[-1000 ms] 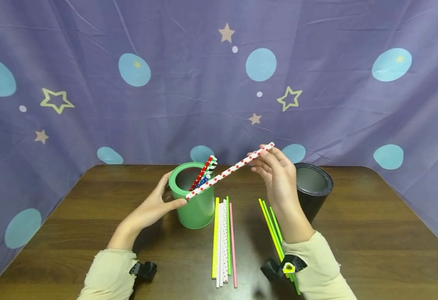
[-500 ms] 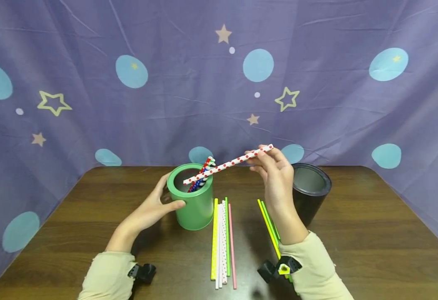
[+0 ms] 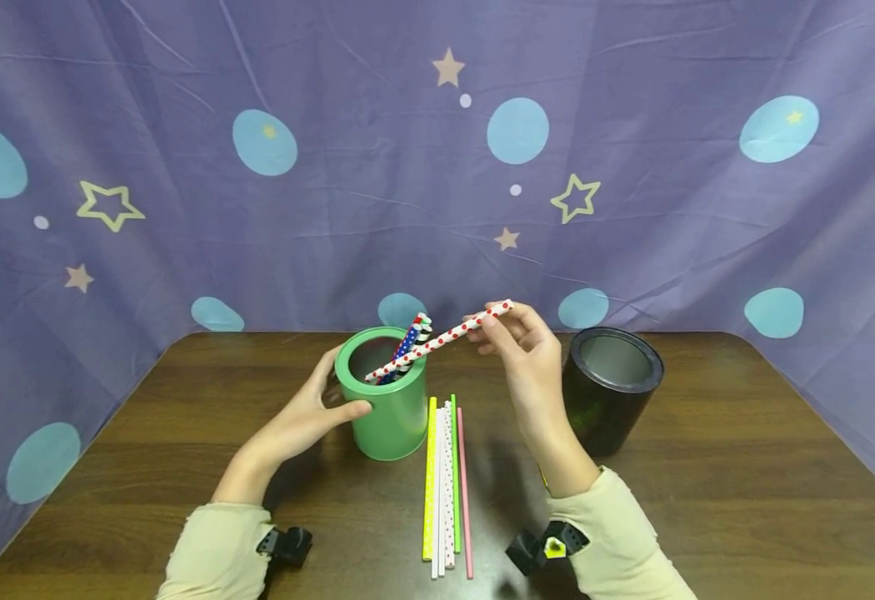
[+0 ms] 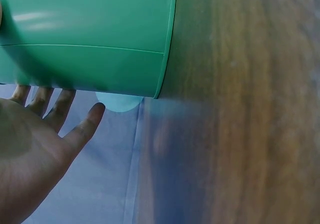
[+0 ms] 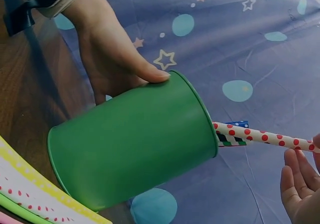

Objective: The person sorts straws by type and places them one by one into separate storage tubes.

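My left hand [image 3: 298, 417] holds the green can [image 3: 391, 421] at its left side, thumb in front near the rim and fingers behind. The left wrist view shows those fingertips against the can's wall. Between thumb and fingers, my right hand [image 3: 523, 354] pinches a white paper straw with red dots [image 3: 456, 332] near its upper end. That straw slants down to the left, its lower end inside the can's mouth, as the right wrist view also shows. Several patterned straws lean in the can, among them a blue one with white dots [image 3: 408, 339] and a black-and-white striped one.
In front of the can, a row of straws lies on the wooden table [image 3: 722, 467]: yellow [image 3: 430, 483], white, red-dotted, green and pink [image 3: 464, 500]. A black can [image 3: 608, 408] stands right of my right hand. A purple patterned curtain hangs behind.
My right hand has moved left, and the straw's lower end has gone from in front of the green can's rim to inside its mouth. The left hand has stayed on the can.
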### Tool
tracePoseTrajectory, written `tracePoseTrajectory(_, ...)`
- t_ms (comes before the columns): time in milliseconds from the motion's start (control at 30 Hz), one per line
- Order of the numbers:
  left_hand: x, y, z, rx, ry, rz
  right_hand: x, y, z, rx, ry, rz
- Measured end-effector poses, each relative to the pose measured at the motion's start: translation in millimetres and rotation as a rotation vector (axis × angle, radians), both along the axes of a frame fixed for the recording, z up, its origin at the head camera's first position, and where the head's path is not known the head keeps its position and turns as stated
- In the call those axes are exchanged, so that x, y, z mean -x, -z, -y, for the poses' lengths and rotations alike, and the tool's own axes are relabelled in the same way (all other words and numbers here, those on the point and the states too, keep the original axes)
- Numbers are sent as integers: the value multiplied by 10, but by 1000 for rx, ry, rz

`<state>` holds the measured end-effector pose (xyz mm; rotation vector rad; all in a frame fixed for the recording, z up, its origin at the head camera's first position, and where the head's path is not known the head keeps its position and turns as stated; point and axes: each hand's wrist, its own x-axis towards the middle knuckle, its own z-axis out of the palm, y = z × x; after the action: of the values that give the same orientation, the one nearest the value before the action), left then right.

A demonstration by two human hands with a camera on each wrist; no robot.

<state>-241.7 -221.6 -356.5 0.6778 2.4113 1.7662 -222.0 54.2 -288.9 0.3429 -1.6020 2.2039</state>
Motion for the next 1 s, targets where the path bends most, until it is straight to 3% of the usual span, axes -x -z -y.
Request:
tracePoseTrajectory(500,7,11,-1,-6,7,-23,-47,75,141,-147,-49,37)
tracePoseTrajectory(1000,-19,-5,-10,2,-7,12,-54,80,109,-272,-77,68)
